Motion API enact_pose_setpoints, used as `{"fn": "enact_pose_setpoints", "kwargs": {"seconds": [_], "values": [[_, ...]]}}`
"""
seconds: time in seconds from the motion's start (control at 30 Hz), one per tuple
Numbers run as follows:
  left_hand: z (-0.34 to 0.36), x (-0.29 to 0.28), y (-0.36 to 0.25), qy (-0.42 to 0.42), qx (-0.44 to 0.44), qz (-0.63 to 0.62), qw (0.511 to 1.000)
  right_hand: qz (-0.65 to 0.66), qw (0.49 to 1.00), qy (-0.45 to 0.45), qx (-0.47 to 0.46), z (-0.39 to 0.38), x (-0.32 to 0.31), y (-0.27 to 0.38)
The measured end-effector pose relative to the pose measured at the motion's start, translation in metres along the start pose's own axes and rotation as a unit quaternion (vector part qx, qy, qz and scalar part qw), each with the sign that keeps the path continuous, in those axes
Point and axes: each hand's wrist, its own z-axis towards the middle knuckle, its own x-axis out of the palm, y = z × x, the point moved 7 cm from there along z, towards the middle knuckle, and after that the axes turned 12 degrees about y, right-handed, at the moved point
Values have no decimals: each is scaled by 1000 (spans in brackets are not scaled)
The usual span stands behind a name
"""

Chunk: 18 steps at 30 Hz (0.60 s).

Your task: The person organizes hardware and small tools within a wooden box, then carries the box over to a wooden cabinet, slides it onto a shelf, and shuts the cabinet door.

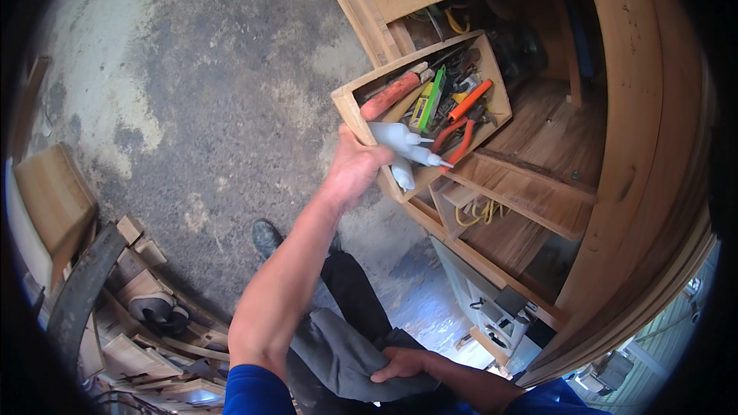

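Observation:
My left hand (pixel 355 165) grips the front of a wooden drawer (pixel 406 64), which is pulled out of a wooden cabinet (pixel 530 184). Near my fingers lie several white squeeze bottles (pixel 396 137) with pointed nozzles. Beside them in the drawer are orange-handled pliers (pixel 460 138), an orange utility knife (pixel 470 100), a worn red handle (pixel 393 95) and a green and yellow packet (pixel 430 101). Lower down, my right hand (pixel 401 363) is closed on a grey cloth (pixel 338 353) in front of my legs; part of its fingers is hidden.
Below the drawer, the cabinet's shelf holds a coiled yellow cord (pixel 480 214). Wood offcuts (pixel 142 323) are piled at lower left, near a curved dark metal piece (pixel 83 300). My shoe (pixel 266 237) stands on the stained concrete floor (pixel 207 92).

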Motion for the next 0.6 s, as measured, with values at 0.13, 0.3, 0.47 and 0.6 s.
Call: {"fn": "enact_pose_setpoints", "kwargs": {"seconds": [0.13,0.3,0.47,0.6], "values": [[25,-3,28,-81,-12,89,993,57,997,44,-7,-21,11,37],[73,4,26,-34,-79,170,982,33,997,64,-40,-14,13,39],[76,8,31,-93,-55,233,967,-26,999,36,2,-10,7,28],[36,15,15,-32,-22,260,965,-75,993,-49,78,-49,6,66]]}}
